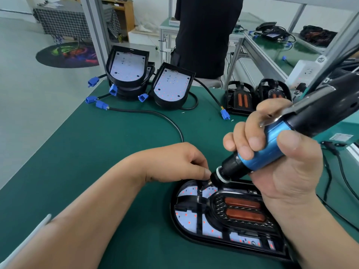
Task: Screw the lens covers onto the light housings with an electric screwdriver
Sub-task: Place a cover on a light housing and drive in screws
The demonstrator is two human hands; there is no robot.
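Observation:
A black light housing (186,232) lies flat on the green mat near the front, with a black lens cover (242,210) holding two orange lenses seated in it. My right hand (279,164) grips a blue and black electric screwdriver (258,160), tilted down to the left, its bit on a screw point at the cover's upper left. My left hand (174,162) pinches at the bit tip with curled fingers; any screw there is hidden.
Open housings (126,65) with white LED boards and blue-plugged cables (155,113) stand at the mat's back left. Two covered housings (240,98) stand at the back right. A person in black (206,35) stands beyond the table. Cables trail along the right edge.

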